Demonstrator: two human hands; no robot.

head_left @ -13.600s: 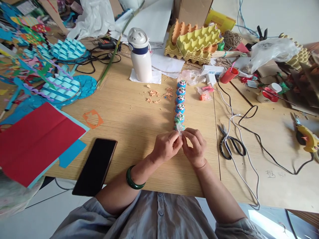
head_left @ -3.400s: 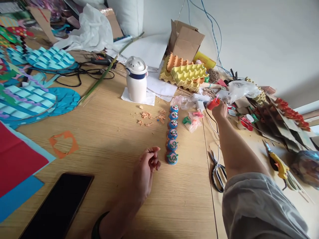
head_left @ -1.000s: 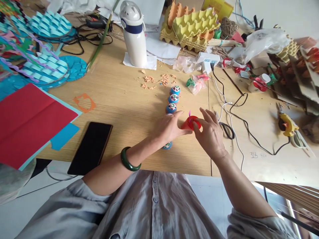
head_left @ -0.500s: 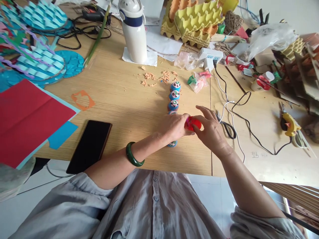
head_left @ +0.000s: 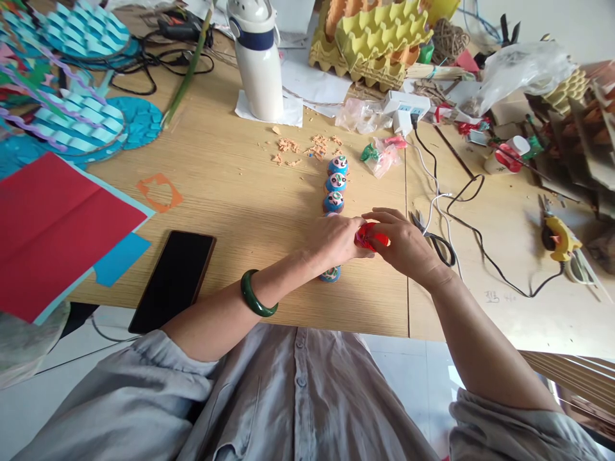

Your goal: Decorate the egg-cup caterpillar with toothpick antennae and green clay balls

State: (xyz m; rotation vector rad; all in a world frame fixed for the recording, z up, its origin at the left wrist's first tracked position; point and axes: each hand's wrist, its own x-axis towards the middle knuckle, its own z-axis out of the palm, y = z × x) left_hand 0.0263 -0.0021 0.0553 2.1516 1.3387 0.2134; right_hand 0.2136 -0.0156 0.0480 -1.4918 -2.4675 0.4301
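Observation:
Fingers of my left hand are wrapped round a small red object, held just above the table. From the right, my right hand has its thumb and fingers pressed on the same red object, and the fingers hide part of it. Under and beside my left hand runs a column of small blue domes with pink, patterned tops. The farthest dome and the nearest dome show, while my left hand covers the middle of the column.
A black phone and a red sheet lie at the left. Scissors, cables and a yellow glue gun are on the right. Farther back are a white flask, shavings and yellow egg trays.
My right hand has closed in on the red object, its raised fingers now lower and nearer my left hand. The red object has turned slightly.

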